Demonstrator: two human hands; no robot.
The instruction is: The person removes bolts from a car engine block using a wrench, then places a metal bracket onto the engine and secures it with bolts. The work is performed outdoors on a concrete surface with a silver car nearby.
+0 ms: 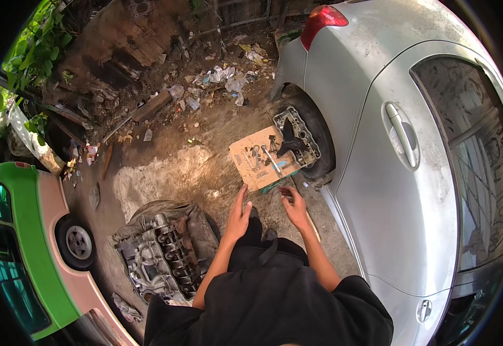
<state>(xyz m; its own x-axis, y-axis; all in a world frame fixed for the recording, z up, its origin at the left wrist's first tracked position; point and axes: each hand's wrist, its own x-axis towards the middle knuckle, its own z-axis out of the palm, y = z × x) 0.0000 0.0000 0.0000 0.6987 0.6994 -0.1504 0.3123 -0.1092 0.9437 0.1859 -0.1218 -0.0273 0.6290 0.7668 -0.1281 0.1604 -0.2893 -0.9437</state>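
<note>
My left hand (pixel 238 214) is open below the lower edge of a cardboard board (pixel 245 167), its fingers stretched toward it. My right hand (pixel 293 207) is also open, fingers loosely bent, holding nothing visible. On the board lie a silver wrench (pixel 271 160) and several small dark tools and fasteners. At its right, a dark, cloth-like item (pixel 288 138) lies over a metal engine cover (pixel 308 152), beside the car's tire (pixel 324 150). Something green (pixel 273 185) shows under the board. An engine cylinder head (pixel 165 256) rests on dirty cloth at my lower left.
A silver car (pixel 366 150) fills the right side. A green and pink vehicle (pixel 15 213) stands at the left. Litter (pixel 222 78), planks (pixel 150 109) and a rusty fence (pixel 101 40) line the back, with foliage (pixel 32 52) at the upper left. A thin pole (pixel 312 229) lies near my right arm.
</note>
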